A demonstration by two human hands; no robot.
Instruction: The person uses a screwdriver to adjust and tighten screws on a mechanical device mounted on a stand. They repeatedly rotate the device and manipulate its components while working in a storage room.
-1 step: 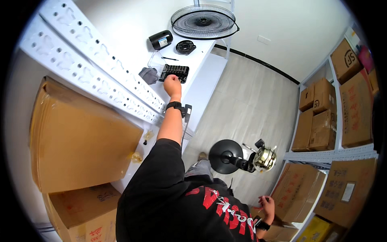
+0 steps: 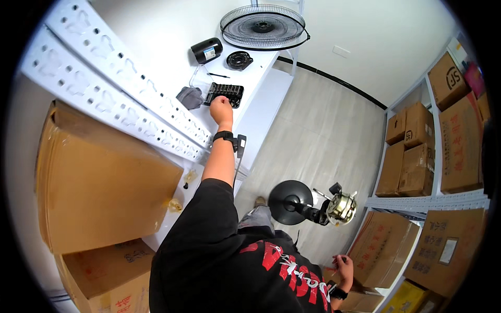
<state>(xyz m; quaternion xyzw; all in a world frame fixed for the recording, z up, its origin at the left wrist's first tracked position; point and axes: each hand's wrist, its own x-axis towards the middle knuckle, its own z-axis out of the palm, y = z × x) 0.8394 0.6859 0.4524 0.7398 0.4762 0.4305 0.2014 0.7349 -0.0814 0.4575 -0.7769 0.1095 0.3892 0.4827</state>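
One wire guard (image 2: 262, 27) lay apart from the bare motor (image 2: 341, 209), unjoined; left hand (image 2: 222, 110) curled at the black case (image 2: 229, 91), right hand (image 2: 344, 269) half-curled, each grip's contents impossible to tell.

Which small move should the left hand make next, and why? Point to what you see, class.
Probably a slight lift of the left hand off the black case: it is curled over the case's near edge, hiding part of the contents, and whether it holds a piece cannot be seen. The right hand is well away, near the boxes.
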